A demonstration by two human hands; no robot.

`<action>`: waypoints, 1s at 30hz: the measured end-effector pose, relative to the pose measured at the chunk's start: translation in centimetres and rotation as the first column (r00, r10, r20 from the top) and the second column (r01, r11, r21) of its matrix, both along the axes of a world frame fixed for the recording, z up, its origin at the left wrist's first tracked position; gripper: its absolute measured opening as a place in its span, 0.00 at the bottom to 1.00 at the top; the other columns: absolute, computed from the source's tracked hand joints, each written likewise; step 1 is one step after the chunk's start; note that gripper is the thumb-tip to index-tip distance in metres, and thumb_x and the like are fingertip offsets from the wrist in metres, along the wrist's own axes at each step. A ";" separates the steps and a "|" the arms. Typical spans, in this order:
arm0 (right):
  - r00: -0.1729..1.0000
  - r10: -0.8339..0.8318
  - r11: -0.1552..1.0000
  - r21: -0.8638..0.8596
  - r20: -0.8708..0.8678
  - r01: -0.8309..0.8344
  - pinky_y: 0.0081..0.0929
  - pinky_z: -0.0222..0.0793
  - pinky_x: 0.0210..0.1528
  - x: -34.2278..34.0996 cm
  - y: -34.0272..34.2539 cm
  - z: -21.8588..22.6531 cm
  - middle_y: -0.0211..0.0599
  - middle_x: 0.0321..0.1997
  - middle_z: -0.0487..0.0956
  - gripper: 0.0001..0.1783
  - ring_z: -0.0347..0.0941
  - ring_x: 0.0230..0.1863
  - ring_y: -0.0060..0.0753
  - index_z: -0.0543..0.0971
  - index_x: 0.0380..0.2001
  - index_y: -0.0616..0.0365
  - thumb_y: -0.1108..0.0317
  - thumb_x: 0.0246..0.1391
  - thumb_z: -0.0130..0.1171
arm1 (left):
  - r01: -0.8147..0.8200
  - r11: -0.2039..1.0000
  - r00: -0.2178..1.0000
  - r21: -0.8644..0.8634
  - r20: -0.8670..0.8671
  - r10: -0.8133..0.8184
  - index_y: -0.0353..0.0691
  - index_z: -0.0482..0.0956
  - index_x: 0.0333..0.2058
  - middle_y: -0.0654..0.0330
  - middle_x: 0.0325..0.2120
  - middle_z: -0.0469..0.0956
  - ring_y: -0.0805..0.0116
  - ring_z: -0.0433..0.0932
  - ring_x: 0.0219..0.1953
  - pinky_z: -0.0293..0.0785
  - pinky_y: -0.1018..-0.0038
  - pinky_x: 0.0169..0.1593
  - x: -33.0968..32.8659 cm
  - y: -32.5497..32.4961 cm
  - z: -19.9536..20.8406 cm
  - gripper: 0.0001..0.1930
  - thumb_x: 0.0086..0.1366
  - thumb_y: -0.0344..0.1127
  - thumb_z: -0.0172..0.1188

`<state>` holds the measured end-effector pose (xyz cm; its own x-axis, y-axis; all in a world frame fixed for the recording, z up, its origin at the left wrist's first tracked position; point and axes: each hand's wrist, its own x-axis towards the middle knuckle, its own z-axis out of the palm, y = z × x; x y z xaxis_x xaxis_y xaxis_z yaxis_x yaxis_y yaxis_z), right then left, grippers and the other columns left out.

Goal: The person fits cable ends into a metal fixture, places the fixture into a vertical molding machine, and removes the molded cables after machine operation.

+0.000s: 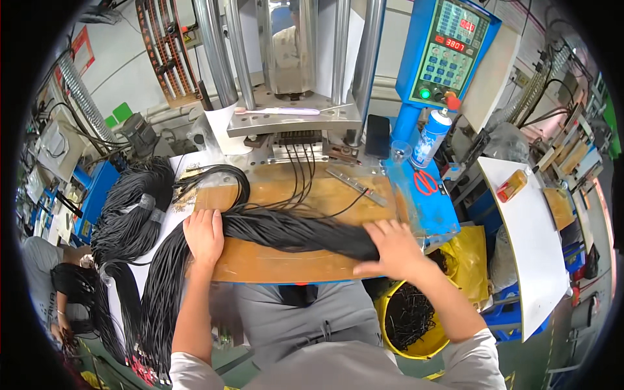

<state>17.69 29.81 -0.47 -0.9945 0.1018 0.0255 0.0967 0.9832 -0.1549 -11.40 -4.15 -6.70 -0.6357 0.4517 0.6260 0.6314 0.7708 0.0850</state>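
A thick bundle of black cables (pixel 292 231) lies across the brown work board (pixel 260 263) in front of me. My left hand (pixel 204 237) is closed over its left part, fingers together, where the cables bend down off the board. At the right end, my right hand (pixel 395 250) wraps round the bundle with the thumb on the near side. Beyond it, a few black cables run from the metal mold (pixel 298 149) of the press toward the bundle. A flat metal strip (pixel 356 187) rests on the board behind the bundle.
More coiled black cables (pixel 130 214) lie at the left. A yellow bin (pixel 383 312) with black scraps stands low at my right. On the blue surface are red scissors (pixel 426 182), a spray can (pixel 430 140) and a phone (pixel 377 136). A control panel (pixel 448 55) rises behind.
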 end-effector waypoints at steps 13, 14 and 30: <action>0.995 -0.044 0.991 0.124 -0.091 0.055 0.46 0.66 0.54 4.4 -4.6 -1.5 0.45 0.47 0.74 0.41 0.72 0.51 0.49 0.71 0.58 0.63 0.50 0.48 0.73 | 0.034 0.998 0.998 0.050 -0.049 -0.032 0.39 0.81 0.32 0.55 0.30 0.79 0.53 0.76 0.39 0.66 0.57 0.49 1.2 0.9 0.8 0.14 0.72 0.39 0.53; 0.998 -0.035 0.992 0.118 -0.057 0.041 0.45 0.68 0.53 4.9 -5.4 -1.3 0.47 0.47 0.75 0.41 0.73 0.50 0.50 0.71 0.58 0.64 0.50 0.48 0.72 | 0.063 0.995 0.997 0.075 -0.039 -0.061 0.38 0.81 0.31 0.55 0.29 0.79 0.53 0.76 0.39 0.66 0.57 0.49 1.2 0.9 1.0 0.14 0.72 0.39 0.53; 0.807 -0.365 0.871 -0.477 -0.465 0.119 0.30 0.73 0.35 -10.4 6.6 0.6 0.43 0.30 0.84 0.11 0.78 0.29 0.33 0.84 0.40 0.64 0.65 0.64 0.62 | 0.006 0.754 0.706 0.656 0.531 -0.468 0.32 0.79 0.51 0.46 0.47 0.81 0.50 0.80 0.50 0.74 0.65 0.57 4.7 8.5 6.9 0.15 0.67 0.29 0.58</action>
